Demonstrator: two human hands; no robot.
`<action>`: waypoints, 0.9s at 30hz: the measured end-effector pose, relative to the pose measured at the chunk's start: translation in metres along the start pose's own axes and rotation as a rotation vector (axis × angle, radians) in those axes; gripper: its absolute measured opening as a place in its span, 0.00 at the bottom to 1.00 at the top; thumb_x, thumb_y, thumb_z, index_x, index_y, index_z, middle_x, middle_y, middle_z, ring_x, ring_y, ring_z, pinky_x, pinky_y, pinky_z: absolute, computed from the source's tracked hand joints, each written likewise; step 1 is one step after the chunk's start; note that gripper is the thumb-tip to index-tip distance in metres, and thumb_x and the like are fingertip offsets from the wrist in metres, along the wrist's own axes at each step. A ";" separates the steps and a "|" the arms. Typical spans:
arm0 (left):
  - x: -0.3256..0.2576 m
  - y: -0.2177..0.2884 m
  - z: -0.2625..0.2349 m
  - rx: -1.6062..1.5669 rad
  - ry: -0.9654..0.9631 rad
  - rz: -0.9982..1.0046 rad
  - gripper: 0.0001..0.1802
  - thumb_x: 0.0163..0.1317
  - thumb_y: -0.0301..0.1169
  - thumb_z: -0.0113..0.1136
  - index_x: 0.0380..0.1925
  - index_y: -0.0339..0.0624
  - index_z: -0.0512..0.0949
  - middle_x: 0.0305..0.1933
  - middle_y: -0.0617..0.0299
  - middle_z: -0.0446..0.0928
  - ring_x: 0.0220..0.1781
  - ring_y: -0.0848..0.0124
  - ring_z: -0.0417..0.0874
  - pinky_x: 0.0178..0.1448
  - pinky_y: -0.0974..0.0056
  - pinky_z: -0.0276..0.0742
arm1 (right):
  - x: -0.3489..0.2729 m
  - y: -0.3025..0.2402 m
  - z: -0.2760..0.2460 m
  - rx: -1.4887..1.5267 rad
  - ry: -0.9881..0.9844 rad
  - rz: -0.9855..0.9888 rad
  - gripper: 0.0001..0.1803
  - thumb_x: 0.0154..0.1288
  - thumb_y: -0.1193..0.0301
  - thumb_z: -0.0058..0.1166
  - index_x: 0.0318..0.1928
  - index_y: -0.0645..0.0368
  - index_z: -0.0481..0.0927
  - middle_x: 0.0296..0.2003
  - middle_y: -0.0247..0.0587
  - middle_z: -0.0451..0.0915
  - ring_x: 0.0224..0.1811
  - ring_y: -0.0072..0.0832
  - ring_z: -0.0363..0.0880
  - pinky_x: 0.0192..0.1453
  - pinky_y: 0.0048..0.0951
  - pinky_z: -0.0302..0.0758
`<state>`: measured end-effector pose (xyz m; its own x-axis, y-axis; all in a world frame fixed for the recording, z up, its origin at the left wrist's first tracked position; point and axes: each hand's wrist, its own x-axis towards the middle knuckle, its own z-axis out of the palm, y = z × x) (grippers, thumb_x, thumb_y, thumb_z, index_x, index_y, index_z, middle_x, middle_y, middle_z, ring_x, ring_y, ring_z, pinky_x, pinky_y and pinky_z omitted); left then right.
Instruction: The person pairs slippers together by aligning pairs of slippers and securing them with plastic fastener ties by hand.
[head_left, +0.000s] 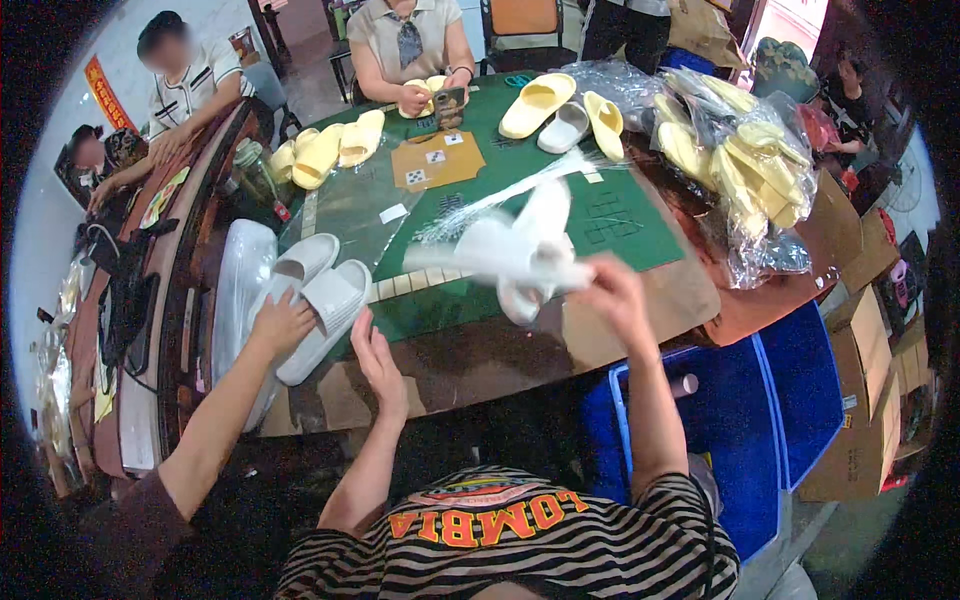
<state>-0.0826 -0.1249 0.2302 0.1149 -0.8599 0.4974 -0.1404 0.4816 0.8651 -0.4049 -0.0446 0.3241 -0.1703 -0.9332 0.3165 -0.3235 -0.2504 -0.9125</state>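
Note:
My left hand [383,370] is open, fingers stretched, close beside the near light-grey slipper [340,300]. My right hand [618,300] is closed on the end of a white slipper [500,255], smeared by motion above the table. Behind and below it lies more white footwear [547,205], partly hidden. A co-worker's hand [280,325], reaching in from the lower left, rests on the pair of grey slippers. A bundle of thin white strips [560,170] lies behind the blurred slipper.
The green-topped table [400,310] bears yellow slippers [320,155], another grey slipper [565,128] and a heap of bagged yellow slippers [750,160]. Blue bins [740,420] and cardboard boxes [855,390] stand at the right. Across the table a person [410,50] holds yellow slippers and a phone.

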 end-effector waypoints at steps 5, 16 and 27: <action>-0.011 0.016 -0.003 0.121 -0.124 0.074 0.17 0.67 0.31 0.44 0.52 0.35 0.70 0.60 0.51 0.68 0.65 0.57 0.65 0.69 0.58 0.55 | -0.069 0.013 0.078 -0.204 -0.295 -0.389 0.18 0.48 0.87 0.51 0.41 0.57 0.75 0.47 0.40 0.79 0.55 0.39 0.75 0.59 0.35 0.71; -0.028 0.051 0.004 0.280 -0.516 -0.075 0.25 0.51 0.39 0.68 0.47 0.39 0.72 0.40 0.51 0.79 0.47 0.58 0.78 0.66 0.51 0.58 | -0.020 0.023 0.069 -0.336 0.154 -0.100 0.15 0.61 0.78 0.51 0.49 0.61 0.75 0.52 0.44 0.75 0.56 0.36 0.74 0.56 0.29 0.71; 0.002 0.059 -0.022 0.371 -0.680 -0.146 0.21 0.55 0.44 0.63 0.40 0.39 0.77 0.32 0.46 0.80 0.38 0.51 0.82 0.42 0.55 0.75 | 0.029 0.050 0.062 -0.219 -0.001 -0.034 0.16 0.54 0.71 0.60 0.44 0.61 0.76 0.39 0.43 0.77 0.41 0.33 0.75 0.47 0.31 0.72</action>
<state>-0.0690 -0.0944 0.2840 -0.4522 -0.8827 0.1278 -0.5028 0.3706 0.7809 -0.3679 -0.1006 0.2719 -0.1551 -0.9253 0.3461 -0.5235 -0.2201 -0.8231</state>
